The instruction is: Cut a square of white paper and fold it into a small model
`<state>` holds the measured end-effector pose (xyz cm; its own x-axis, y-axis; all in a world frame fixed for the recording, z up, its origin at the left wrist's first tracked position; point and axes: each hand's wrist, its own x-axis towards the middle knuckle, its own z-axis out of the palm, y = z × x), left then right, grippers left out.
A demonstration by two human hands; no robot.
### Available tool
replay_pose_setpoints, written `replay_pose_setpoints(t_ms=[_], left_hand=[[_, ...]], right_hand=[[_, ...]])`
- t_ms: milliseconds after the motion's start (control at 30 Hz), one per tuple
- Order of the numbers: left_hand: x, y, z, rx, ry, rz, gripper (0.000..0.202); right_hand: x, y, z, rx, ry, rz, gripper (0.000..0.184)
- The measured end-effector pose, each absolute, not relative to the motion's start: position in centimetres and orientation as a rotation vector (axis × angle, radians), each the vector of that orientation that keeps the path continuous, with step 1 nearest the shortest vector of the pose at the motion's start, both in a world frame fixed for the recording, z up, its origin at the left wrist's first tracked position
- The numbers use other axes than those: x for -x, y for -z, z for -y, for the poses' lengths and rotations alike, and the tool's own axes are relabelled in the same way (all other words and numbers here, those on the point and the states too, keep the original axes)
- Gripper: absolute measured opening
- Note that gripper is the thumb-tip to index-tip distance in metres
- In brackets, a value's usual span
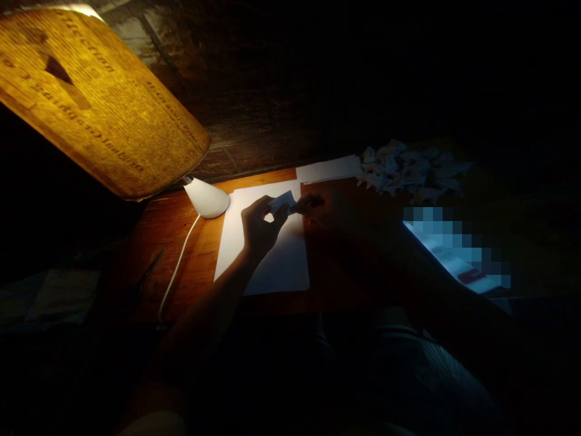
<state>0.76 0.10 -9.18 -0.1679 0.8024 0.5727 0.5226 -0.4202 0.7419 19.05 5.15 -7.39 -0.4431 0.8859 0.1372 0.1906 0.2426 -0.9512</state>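
A small folded piece of white paper (283,201) is held between both hands above a white sheet (272,260) on the wooden table (181,242). My left hand (261,225) pinches the piece's left side with thumb and fingers. My right hand (324,209), dim in shadow, pinches its right edge with the fingertips. Both hands hover just over the upper part of the sheet.
A white lamp base (206,197) with a cord (175,272) stands left of the sheet, under a large yellow printed shade (95,97). A heap of folded white papers (411,169) lies at the back right. A lit screen (454,248) glows at right. Scissors (147,272) lie left in the dark.
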Motion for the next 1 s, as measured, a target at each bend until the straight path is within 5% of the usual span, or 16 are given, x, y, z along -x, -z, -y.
replay_pose_setpoints(t_ms=[300, 1000], left_hand=[[-1.4, 8.6, 0.2, -1.844, -1.560, -1.445, 0.021], [-1.5, 8.3, 0.8, -1.914, -1.572, -1.522, 0.013]], right_hand=[[-18.9, 7.1, -4.8, 0.898, -1.144, 1.787, 0.014], [-18.9, 6.2, -4.1, 0.801, -1.385, 1.720, 0.032]])
